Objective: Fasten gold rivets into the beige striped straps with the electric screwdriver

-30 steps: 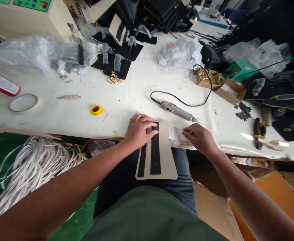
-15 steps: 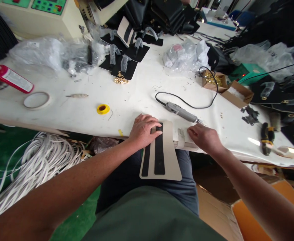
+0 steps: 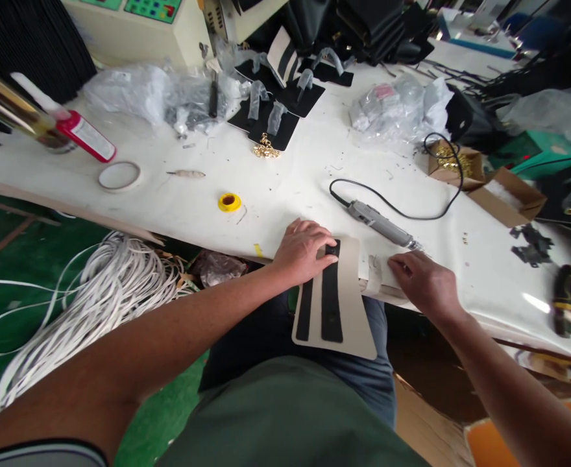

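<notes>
A beige flat panel with two black strips hangs over the table's front edge above my lap. My left hand grips its upper end, thumb and forefinger around a small dark spot on the wider strip. To the right, my right hand is closed with its fingertips pinched together; whatever is in them is too small or hidden to make out. It rests by a strip of clear tape at the table edge. Just behind it lies a grey electric screwdriver with a black cord, its tip close to my knuckles.
Across the white table lie a yellow tape roll, a white tape ring, a red bottle, gold chain and black panels. Boxes of gold hardware and pliers sit right. White cords heap below left.
The head view has turned left, so the scene sits further right in the picture. Both hands keep nearly the same place relative to the panel and table.
</notes>
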Motion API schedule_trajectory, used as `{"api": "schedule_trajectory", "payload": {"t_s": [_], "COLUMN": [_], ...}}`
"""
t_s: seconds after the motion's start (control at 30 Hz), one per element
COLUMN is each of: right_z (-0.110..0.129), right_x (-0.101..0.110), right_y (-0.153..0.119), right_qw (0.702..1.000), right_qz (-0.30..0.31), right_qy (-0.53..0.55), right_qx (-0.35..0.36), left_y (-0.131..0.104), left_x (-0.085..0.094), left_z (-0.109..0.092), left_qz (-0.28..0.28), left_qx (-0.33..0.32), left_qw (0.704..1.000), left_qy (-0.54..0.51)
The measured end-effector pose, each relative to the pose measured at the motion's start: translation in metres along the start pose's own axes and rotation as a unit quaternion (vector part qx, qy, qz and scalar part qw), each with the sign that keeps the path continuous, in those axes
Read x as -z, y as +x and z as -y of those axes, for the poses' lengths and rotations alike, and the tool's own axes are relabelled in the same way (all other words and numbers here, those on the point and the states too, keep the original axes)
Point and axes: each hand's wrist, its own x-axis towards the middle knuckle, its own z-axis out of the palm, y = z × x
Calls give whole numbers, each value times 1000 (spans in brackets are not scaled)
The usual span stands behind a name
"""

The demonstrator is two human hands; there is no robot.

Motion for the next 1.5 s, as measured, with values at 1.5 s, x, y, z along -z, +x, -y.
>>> {"api": "schedule_trajectory", "payload": {"t_s": [1.5], "right_z": [104], "right_x": [-6], "right_y": [75], "right_qw": [906], "right_qz": [247], "right_qy": [299], "right_qx": [-167], "left_y": [-3], "left_x": [-1], "left_z": [4], "left_qz": [5], "left_qx": [0], "left_qw": [1000], "left_qy": [3]}}
